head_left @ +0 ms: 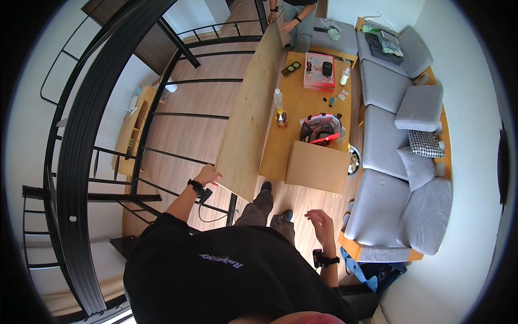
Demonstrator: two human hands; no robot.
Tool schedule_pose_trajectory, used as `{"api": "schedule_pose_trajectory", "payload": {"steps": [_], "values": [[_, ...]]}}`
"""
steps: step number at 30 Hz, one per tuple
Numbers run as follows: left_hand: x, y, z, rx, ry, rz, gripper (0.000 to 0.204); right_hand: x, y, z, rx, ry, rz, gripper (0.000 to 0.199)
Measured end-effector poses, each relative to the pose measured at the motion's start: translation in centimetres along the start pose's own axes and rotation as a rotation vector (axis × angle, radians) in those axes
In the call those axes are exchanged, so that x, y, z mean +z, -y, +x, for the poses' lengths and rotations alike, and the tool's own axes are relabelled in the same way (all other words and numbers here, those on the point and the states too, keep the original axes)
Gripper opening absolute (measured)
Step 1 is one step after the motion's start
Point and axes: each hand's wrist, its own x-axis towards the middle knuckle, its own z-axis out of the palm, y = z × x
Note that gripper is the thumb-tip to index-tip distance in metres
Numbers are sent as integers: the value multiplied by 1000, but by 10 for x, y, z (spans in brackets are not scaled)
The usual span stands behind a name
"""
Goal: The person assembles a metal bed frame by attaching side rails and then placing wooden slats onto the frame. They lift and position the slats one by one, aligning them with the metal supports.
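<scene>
- The left hand [208, 174] is up at the near corner of a long wooden board [253, 108]. The fingers curl onto the board's edge, so they hold it there and keep it from tipping.
- The board stands on its thin side and leans a little. It runs away from those fingers to the far end of the room.
- At that far end, another person's hands [284, 21] hold the board too. It looks too long for one person, so each takes an end.
- The right hand [322, 221] is held out low and holds nothing. Its fingers are apart and loose, well away from the board.
- A black metal bed frame [162, 113] is just on the other side of the left fingers.
- Past the right fingers is a low wooden table [302, 108] with a cardboard box [317, 166], bottles and a bag [321, 128] on it, then a grey sofa [383, 135].
</scene>
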Motion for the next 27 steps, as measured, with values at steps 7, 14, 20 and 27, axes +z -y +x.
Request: {"api": "schedule_pose_trajectory", "payload": {"steps": [7,14,20,27], "values": [[15,15,-80,-119,10,56,38,16,7,33,-155,175,-27,20],[25,21,-129,-98,-56,81,35,48,-83,69,239,302,356,31],[7,4,-170,-99,-52,144,35,85,-218,74,642,242,388,37],[0,-37,-210,-133,-23,205,30,152,-283,69,864,242,522,37]]}}
